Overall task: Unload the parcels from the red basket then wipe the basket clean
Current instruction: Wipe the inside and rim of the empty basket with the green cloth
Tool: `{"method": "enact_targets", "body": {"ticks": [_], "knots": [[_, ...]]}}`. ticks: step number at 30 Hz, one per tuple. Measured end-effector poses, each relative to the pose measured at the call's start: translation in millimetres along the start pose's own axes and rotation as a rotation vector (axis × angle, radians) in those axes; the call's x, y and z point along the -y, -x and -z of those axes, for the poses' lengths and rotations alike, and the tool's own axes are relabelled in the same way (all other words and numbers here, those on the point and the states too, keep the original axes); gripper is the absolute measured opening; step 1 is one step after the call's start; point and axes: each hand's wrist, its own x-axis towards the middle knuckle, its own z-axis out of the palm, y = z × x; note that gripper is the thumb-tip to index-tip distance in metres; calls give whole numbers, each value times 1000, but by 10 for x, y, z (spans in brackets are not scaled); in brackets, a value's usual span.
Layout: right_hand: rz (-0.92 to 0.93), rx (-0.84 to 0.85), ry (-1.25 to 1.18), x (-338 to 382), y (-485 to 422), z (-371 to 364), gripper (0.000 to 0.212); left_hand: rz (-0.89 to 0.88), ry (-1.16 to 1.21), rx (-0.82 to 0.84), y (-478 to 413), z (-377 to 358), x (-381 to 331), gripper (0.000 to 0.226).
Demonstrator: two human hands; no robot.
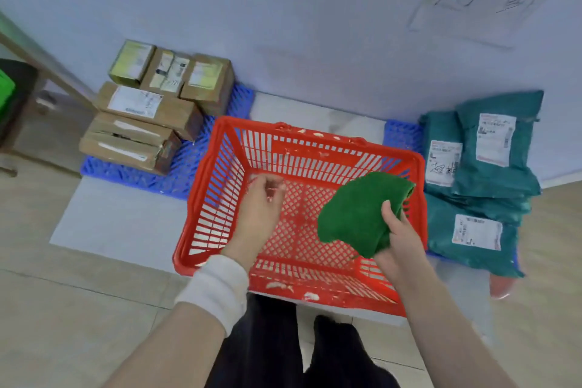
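The red basket (217,198) stands on the floor in front of me, with no parcel inside and white smears on its rim and walls. My right hand (398,239) holds a folded green cloth (356,214) over the basket's right half. My left hand (261,201), with a white wristband, hovers inside the basket near its left wall, fingers loosely curled and holding nothing. Brown cardboard parcels (148,113) are stacked to the left of the basket. Teal bag parcels (485,167) lie piled to its right.
Blue plastic pallets (189,173) lie under both parcel piles, against the pale wall (315,41). A wooden frame leg (47,66) slants at the far left. My dark trouser legs (267,340) are just below the basket. Tiled floor (78,309) spreads at the lower left.
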Motion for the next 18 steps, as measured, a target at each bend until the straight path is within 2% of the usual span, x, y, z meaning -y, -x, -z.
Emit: {"method": "enact_targets", "body": {"ticks": [4, 7, 10, 13, 14, 15, 18], "knots": [[259, -2, 296, 281, -304, -414, 17, -84, -181, -59, -732, 147, 132, 17], [482, 1, 811, 490, -596, -700, 13, -208, -342, -105, -1204, 124, 76, 20], [702, 197, 1322, 370, -1070, -891, 38, -329, -490, -165, -1690, 53, 96, 26], [676, 437, 1991, -22, -1499, -828, 53, -347, -655, -137, -2019, -26, 237, 28], [715, 460, 2096, -104, -1583, -776, 50, -364, -739, -130, -2062, -56, 281, 32], [785, 450, 2102, -138, -1631, -738, 46, -392, -816, -137, -2077, -80, 327, 37], [1004, 237, 1851, -111, -1770, -791, 44, -476, -887, -205, -2030, -126, 409, 38]]}}
